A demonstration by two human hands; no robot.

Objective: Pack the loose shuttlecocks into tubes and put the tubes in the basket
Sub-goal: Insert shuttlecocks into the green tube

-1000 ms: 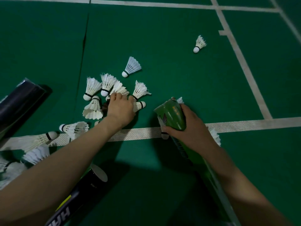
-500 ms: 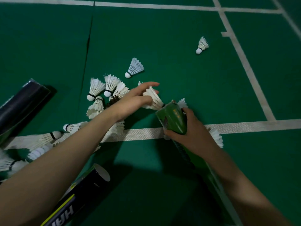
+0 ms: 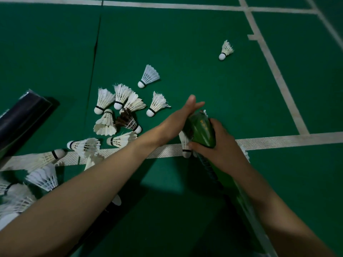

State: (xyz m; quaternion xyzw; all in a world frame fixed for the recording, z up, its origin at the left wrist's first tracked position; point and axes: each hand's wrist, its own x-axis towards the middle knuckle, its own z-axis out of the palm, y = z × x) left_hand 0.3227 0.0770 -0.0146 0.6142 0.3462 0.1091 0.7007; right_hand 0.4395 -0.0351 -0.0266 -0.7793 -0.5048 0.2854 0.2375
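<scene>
We see the right hand [image 3: 217,145] wrapped around the green tube [image 3: 199,130] just right of the middle of the frame, thumb on its near side and fingers curled over the far side. The tube slants from the lower right up toward the centre, with its open end uppermost. The left hand [image 3: 178,119] meets that open end, fingers straight and together and pointing to the upper right, its palm side against the mouth. White feather tips [image 3: 204,112] show at the rim beside it. We cannot tell how far that shuttlecock sits inside.

The loose shuttlecocks [image 3: 120,93] lie on the green court floor [image 3: 204,52] left of centre, most of them white-feathered and close together. Among them is a dark-feathered shuttlecock [image 3: 128,120]. A plastic shuttlecock [image 3: 148,76] lies just above the group, and a lone shuttlecock [image 3: 225,50] lies well apart in the upper right. More spill toward the lower left edge, over the white line [image 3: 278,140] that crosses the frame. One more shuttlecock [image 3: 184,143] shows just beside the right thumb, at the line.

A black tube [image 3: 20,121] lies at the left edge. A second black tube [image 3: 109,214] lies partly hidden under the left forearm.
</scene>
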